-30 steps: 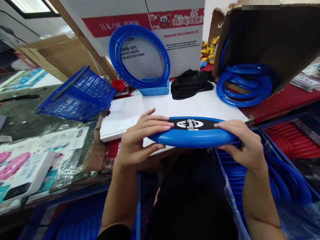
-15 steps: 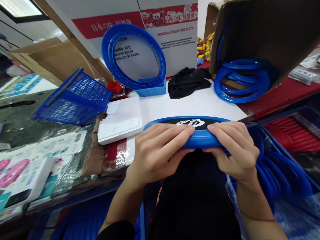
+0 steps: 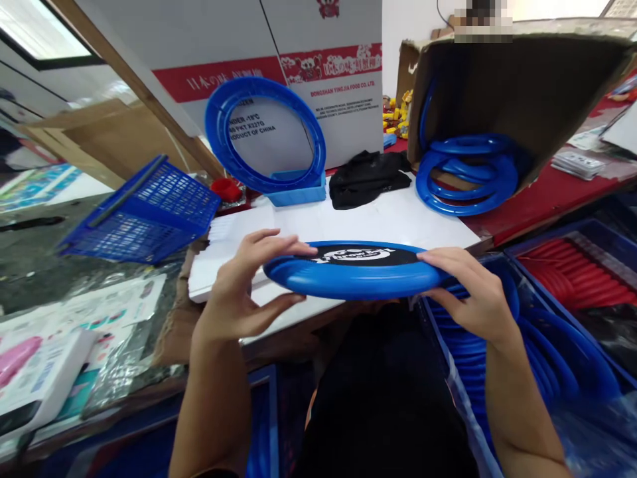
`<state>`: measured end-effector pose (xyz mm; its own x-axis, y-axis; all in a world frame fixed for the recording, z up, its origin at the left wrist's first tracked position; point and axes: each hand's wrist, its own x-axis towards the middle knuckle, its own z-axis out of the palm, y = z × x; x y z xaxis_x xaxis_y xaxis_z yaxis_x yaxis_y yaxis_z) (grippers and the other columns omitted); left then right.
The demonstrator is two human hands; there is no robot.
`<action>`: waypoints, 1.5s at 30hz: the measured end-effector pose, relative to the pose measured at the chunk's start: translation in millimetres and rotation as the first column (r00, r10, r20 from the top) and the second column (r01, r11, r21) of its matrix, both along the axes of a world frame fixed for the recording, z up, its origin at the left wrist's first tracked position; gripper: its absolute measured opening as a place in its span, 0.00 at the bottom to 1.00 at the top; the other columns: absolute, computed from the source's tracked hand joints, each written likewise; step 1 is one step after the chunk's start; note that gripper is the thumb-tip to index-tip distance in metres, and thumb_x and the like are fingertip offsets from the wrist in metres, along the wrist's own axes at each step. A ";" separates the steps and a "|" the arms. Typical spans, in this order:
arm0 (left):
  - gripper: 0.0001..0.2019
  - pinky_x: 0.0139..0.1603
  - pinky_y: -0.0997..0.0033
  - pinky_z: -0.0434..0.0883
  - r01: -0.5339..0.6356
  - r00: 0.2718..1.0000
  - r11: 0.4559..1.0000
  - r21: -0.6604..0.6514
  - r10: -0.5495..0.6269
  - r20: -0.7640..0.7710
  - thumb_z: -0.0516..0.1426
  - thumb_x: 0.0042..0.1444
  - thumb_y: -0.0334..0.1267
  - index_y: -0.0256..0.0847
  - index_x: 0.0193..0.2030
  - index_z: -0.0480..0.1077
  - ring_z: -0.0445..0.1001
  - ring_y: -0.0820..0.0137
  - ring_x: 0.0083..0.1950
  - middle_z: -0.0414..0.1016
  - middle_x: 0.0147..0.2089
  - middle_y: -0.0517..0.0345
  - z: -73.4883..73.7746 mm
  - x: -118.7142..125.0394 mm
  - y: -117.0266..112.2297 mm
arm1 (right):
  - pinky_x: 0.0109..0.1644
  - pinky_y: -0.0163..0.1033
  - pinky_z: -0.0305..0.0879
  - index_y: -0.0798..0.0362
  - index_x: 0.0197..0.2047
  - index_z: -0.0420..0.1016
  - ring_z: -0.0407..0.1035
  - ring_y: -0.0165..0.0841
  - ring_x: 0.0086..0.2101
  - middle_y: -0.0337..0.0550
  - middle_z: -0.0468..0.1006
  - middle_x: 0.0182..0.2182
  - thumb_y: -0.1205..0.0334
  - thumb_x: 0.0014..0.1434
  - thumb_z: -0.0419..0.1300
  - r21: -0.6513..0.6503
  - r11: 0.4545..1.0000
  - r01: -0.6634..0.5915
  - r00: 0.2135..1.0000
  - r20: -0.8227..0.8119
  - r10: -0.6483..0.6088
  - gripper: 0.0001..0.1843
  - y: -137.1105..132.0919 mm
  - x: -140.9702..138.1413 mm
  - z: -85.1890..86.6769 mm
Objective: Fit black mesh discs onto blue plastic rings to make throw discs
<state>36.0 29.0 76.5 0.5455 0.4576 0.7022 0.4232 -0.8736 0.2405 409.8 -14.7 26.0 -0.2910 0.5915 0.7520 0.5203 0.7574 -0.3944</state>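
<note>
A blue flying disc (image 3: pixel 348 282) with a black centre and white print is held level in front of me, above the front edge of the white work surface. My left hand (image 3: pixel 249 285) is round its left side, fingers on top and thumb below, with a gap between palm and rim. On the right side, my right hand (image 3: pixel 470 292) pinches the rim between thumb and fingers. Behind the disc, a blue ring (image 3: pixel 215 126) stands upright in a light blue tray (image 3: pixel 298 194).
A black cloth (image 3: pixel 365 179) lies right of the tray. More blue rings (image 3: pixel 432 199) spill from an open cardboard box (image 3: pixel 478 86). A blue basket (image 3: pixel 144 219) leans at left. Crates at lower right hold blue rings (image 3: pixel 547 358) and red rings (image 3: pixel 572 265).
My hands have moved apart along the disc's rim, the left one outward to the left side. The near rim now shows between them, and the view has tilted up slightly.
</note>
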 end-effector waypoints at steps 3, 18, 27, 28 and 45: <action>0.33 0.68 0.43 0.73 0.016 0.978 0.996 0.083 0.002 -0.207 0.71 0.61 0.46 0.44 0.71 0.70 0.84 0.52 0.58 0.84 0.60 0.45 13.9 25.7 -26.7 | 0.62 0.62 0.76 0.47 0.71 0.74 0.78 0.51 0.57 0.53 0.84 0.58 0.62 0.67 0.71 0.085 0.996 -0.009 1.000 -0.028 0.011 0.31 -2.8 -9.1 -4.8; 0.24 0.51 0.59 0.81 -0.006 0.999 0.993 0.119 0.010 -0.031 0.68 0.65 0.44 0.46 0.66 0.76 0.87 0.57 0.50 0.87 0.52 0.50 -19.3 66.3 -7.3 | 0.59 0.59 0.75 0.45 0.65 0.78 0.82 0.50 0.51 0.49 0.87 0.51 0.56 0.67 0.71 0.181 0.969 0.166 0.982 -0.122 -0.145 0.25 -3.9 -41.3 0.1; 0.22 0.50 0.58 0.80 -0.152 0.988 0.976 0.155 0.147 0.044 0.68 0.64 0.45 0.46 0.63 0.77 0.85 0.57 0.48 0.87 0.53 0.47 -16.6 74.2 -5.2 | 0.60 0.56 0.74 0.45 0.64 0.80 0.81 0.48 0.51 0.47 0.87 0.51 0.56 0.69 0.69 0.210 0.953 0.216 0.970 -0.160 -0.185 0.22 10.5 -42.7 10.8; 0.21 0.52 0.57 0.80 -0.150 0.989 0.981 0.125 0.148 0.025 0.67 0.66 0.45 0.46 0.64 0.77 0.85 0.56 0.49 0.87 0.54 0.47 -13.2 74.1 -7.8 | 0.60 0.56 0.74 0.45 0.64 0.80 0.81 0.48 0.51 0.47 0.87 0.51 0.56 0.68 0.70 0.205 0.956 0.208 0.973 -0.148 -0.180 0.22 9.7 -40.4 12.3; 0.25 0.69 0.37 0.75 0.116 0.974 0.978 -0.172 -0.079 0.210 0.64 0.66 0.59 0.44 0.61 0.79 0.81 0.45 0.64 0.87 0.50 0.42 -18.7 23.8 3.0 | 0.51 0.59 0.80 0.46 0.66 0.78 0.82 0.52 0.47 0.50 0.87 0.48 0.52 0.60 0.77 0.128 0.992 -0.005 0.993 -0.115 0.020 0.33 -16.3 9.4 18.6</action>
<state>59.8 32.0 57.8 0.4499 0.5391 0.7120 0.2646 -0.8419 0.4703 419.2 -31.0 44.7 -0.2044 0.4857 0.8499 0.4669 0.8115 -0.3514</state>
